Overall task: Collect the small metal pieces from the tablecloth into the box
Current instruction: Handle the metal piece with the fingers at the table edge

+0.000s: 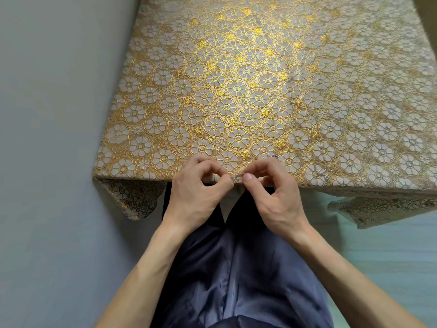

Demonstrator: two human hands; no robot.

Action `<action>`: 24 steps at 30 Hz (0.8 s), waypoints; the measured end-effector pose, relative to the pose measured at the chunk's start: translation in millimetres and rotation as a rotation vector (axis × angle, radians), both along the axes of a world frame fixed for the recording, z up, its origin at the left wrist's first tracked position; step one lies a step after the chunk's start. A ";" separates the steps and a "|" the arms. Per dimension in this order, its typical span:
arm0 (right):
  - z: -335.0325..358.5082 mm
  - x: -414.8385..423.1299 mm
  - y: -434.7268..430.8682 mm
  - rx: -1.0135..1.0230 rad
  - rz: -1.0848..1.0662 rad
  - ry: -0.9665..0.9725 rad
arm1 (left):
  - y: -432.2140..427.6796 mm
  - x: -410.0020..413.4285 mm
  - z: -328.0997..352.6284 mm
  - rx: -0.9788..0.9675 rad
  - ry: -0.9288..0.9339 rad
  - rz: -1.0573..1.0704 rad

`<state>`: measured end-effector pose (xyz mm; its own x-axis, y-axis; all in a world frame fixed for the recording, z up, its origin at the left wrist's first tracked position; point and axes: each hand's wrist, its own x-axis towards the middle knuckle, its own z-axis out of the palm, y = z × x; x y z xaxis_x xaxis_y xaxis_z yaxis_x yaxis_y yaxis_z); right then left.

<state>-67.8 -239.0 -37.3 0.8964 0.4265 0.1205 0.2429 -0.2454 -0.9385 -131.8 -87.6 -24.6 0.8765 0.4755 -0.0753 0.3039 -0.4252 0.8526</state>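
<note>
1. At the six o'clock edge of the surface, the left hand [196, 185] and right hand [274, 192] meet over the gold flowered tablecloth [236, 91].
2. Both sets of fingers [248, 177] are curled in narrow and pinch one small metal piece [237, 178] between them, thumb tip against forefinger on each side. The piece sits just above the cloth's front fold. It is too small to make out its shape.
3. Two more loose pieces [272, 156] seem to lie on the cloth toward one and three o'clock of the hands, the farther near the front edge [324, 172]. They are silvery and hard to pick out against the pattern.
4. Handling, as a judgement:
   - The pieces look very light and stiff, thin enough to slip from the fingers or spring away if squeezed hard.
   - The raised lace texture may snag them, so lifting straight up should work better than dragging.
   - A fingertip pinch across the middle of each piece looks the safest hold, since an end grip could let it pivot and drop off the edge.
5. No box is in view, so I cannot tell where the pieces must go.
</note>
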 end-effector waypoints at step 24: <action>2.7 7.9 -2.5 -0.280 0.031 -0.156 | 4.6 -2.2 4.8 -0.236 -0.025 0.001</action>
<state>-60.0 -241.4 -34.6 0.8626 0.4891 0.1293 0.3897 -0.4794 -0.7863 -134.0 -83.1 -19.9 0.8789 0.4482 -0.1630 0.2820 -0.2129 0.9355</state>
